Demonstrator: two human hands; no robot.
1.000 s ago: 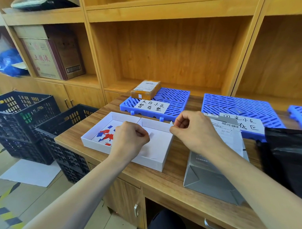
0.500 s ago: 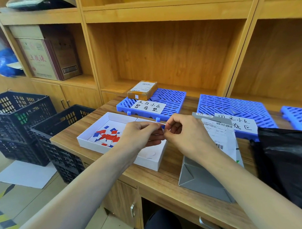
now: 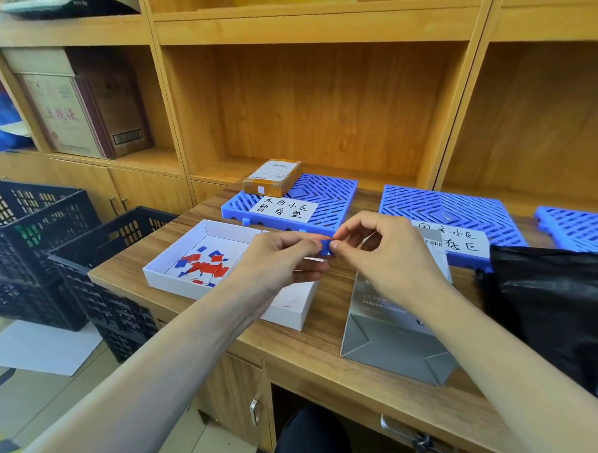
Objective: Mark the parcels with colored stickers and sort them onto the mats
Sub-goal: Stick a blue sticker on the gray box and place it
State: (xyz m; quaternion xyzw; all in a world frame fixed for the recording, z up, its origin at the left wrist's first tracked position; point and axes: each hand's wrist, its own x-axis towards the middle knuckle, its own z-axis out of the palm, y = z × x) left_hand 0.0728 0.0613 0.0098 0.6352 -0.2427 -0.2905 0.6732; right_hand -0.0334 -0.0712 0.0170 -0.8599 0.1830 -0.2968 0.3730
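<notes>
My left hand [image 3: 285,257] and my right hand [image 3: 383,254] meet above the table, and both pinch a small blue sticker [image 3: 326,243] between fingertips. Below the left hand is a white tray [image 3: 177,268] with several red and blue stickers [image 3: 207,265]. A grey parcel [image 3: 393,338] with a shipping label lies flat under my right forearm. A brown cardboard parcel [image 3: 272,178] sits on the back corner of the left blue mat [image 3: 330,194]. A second blue mat [image 3: 449,207] with a handwritten label lies to the right.
A third blue mat [image 3: 579,226] shows at the right edge. A black plastic bag [image 3: 561,302] lies on the table's right side. Two black crates [image 3: 37,242] stand on the floor left of the table [image 3: 315,354]. Wooden shelves [image 3: 320,107] rise behind.
My hands have come together from apart over the tray. The left hand rose from the tray, and both now pinch the blue sticker. The view has shifted slightly.
</notes>
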